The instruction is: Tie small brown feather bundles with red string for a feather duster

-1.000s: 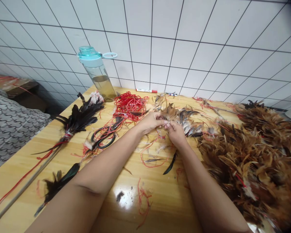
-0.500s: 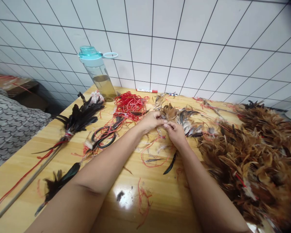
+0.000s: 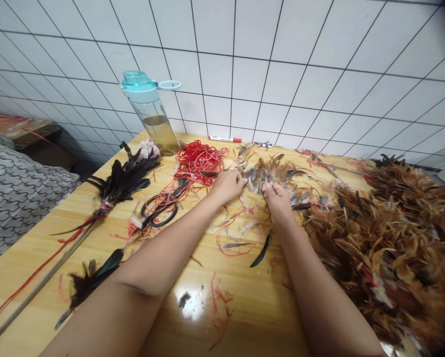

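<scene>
My left hand [image 3: 228, 185] and my right hand [image 3: 278, 201] rest far out on the wooden table [image 3: 193, 292], both pinched on a small clump of brown and grey feathers [image 3: 270, 171] between them. The fingers of both hands are curled closed at the clump's near edge. A tangle of red string [image 3: 198, 161] lies just left of my left hand. Loose red strands [image 3: 233, 240] and a single dark feather [image 3: 261, 252] lie under my wrists.
A big heap of brown feathers [image 3: 397, 238] fills the table's right side. On the left lie black scissors [image 3: 159, 210], a black feather duster on a stick [image 3: 118, 186] and dark loose feathers [image 3: 90, 280]. A water bottle [image 3: 151, 116] and a marker [image 3: 224, 139] stand by the tiled wall.
My hands, pinched together a second ago, have drawn apart a little and shifted farther out into the feather clump, which now sits fluffed up between them.
</scene>
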{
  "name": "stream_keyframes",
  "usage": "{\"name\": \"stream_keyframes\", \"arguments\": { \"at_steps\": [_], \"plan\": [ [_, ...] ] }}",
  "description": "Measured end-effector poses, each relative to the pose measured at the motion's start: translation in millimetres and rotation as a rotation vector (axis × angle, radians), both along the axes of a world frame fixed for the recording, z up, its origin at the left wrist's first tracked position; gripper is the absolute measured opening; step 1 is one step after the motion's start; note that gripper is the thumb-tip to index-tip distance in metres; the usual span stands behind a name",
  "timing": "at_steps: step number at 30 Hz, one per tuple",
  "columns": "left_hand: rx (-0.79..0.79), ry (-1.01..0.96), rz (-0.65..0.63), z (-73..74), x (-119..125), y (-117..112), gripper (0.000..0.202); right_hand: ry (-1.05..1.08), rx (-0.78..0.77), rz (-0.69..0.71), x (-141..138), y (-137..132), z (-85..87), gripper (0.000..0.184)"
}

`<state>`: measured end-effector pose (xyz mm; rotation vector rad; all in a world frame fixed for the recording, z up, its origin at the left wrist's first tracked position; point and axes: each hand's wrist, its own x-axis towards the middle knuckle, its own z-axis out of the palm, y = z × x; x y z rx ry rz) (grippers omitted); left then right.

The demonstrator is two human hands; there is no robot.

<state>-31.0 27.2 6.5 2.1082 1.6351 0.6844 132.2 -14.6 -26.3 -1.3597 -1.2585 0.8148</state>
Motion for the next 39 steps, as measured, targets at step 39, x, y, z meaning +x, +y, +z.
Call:
{"name": "stream_keyframes", "arguments": {
  "at_steps": [39],
  "plan": [
    [-0.496, -1.138, -0.144, 1.7, 23, -9, 0.013, -0.145, 0.012, -0.067, -8, -6, 4.6, 0.026]
  ]
}}
